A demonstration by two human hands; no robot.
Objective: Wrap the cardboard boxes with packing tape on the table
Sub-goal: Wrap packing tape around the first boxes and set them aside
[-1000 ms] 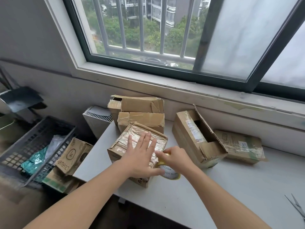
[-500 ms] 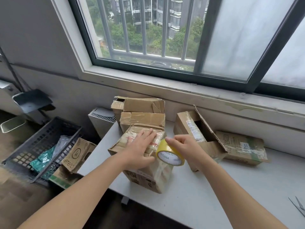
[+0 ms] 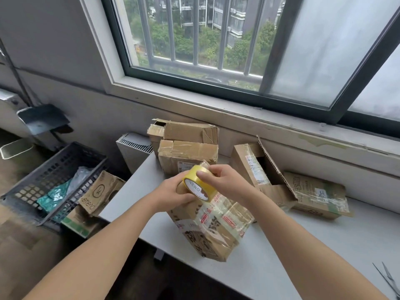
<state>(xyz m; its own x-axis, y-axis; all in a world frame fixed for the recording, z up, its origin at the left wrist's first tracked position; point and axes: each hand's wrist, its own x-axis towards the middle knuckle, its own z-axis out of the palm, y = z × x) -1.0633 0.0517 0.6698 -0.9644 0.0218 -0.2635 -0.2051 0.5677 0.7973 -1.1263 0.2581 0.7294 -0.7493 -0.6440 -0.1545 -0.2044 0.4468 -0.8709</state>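
Note:
A cardboard box [image 3: 213, 226] covered in clear tape stands tipped up on the white table [image 3: 303, 245] near its front edge. My left hand [image 3: 173, 194] grips the box's upper left corner. My right hand [image 3: 225, 180] holds a yellow roll of packing tape [image 3: 198, 186] against the top of the box, fingers curled over the roll. Clear tape runs down the box's front face from the roll.
Two taped boxes [image 3: 188, 146] are stacked behind, by the wall. An open box [image 3: 259, 169] and a flat box [image 3: 318, 194] lie to the right. Scissors [image 3: 389, 280] lie at the table's right edge. A black crate [image 3: 49, 180] and cardboard [image 3: 97, 193] sit on the floor at left.
The box has been tipped up from lying flat to standing on end. My right hand carried the tape roll up from the box's side to its top.

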